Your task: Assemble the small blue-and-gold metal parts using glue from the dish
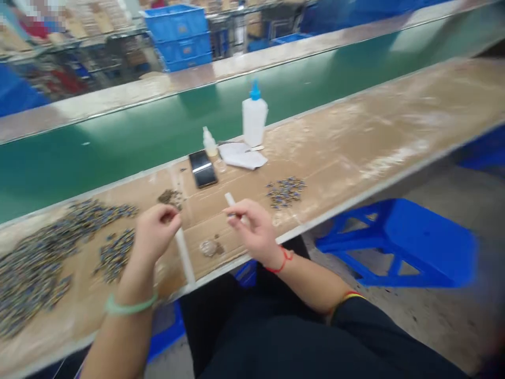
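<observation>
My right hand [255, 227] is closed in a pinch around a short white stick-like piece [230, 199] whose upper end juts out past the fingers. Level with it, my left hand [157, 230] has thumb and fingertips pressed together; anything between them is too small to see. Just behind the left hand lies a little heap of brown bits [170, 198]. Between the hands, nearer the table edge, sits a small clear lump or cup [208, 247] with brown specks beside it. A loose group of small blue-and-brass parts [286, 191] lies right of my right hand.
A large pile of similar parts [39, 263] covers the left, with a smaller pile [116, 252] beside my left wrist. Behind are a phone [202, 169], a small dropper bottle [209, 141], white paper [241, 156] and a blue-capped bottle [254, 121]. A blue stool [430, 237] stands right.
</observation>
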The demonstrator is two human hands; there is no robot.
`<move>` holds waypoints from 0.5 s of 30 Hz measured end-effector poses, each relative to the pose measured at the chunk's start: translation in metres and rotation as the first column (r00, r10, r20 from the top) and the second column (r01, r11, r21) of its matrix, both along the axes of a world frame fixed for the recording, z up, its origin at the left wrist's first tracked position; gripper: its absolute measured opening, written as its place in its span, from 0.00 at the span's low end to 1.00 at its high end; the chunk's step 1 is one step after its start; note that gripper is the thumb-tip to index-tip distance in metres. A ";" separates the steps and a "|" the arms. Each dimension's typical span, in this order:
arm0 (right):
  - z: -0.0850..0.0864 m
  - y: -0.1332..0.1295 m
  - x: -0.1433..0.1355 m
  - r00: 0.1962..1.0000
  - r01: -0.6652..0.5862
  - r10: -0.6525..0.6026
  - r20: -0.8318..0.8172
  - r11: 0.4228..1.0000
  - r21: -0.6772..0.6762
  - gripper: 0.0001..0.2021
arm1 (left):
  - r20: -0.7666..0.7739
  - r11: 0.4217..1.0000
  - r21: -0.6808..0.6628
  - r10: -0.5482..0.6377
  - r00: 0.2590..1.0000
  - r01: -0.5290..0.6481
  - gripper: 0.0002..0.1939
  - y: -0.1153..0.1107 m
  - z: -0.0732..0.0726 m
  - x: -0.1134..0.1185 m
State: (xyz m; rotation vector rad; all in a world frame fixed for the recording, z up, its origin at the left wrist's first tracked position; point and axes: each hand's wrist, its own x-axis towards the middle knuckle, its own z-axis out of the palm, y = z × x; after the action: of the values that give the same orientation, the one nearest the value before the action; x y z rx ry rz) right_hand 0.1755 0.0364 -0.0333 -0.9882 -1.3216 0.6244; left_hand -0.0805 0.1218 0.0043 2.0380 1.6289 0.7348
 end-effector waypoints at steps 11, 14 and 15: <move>0.062 0.018 -0.045 0.958 -0.102 0.112 -0.263 0.993 0.054 0.03 | 0.515 0.975 -0.107 -0.112 0.850 0.194 0.07 -0.076 0.051 0.051; 0.069 0.015 -0.058 0.884 -0.150 0.145 -0.445 0.988 0.024 0.02 | 0.477 0.960 0.025 -0.256 0.841 0.279 0.06 -0.097 0.057 0.071; 0.069 0.014 -0.059 0.853 -0.174 0.157 -0.497 0.985 0.011 0.02 | 0.465 0.953 0.066 -0.292 0.836 0.296 0.06 -0.102 0.058 0.076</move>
State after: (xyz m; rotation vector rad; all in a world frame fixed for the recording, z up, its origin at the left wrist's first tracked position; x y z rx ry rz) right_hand 0.1163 0.0499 0.0358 -0.6770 -0.9383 0.9664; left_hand -0.0040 0.0203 0.0621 1.8515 1.0136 1.0066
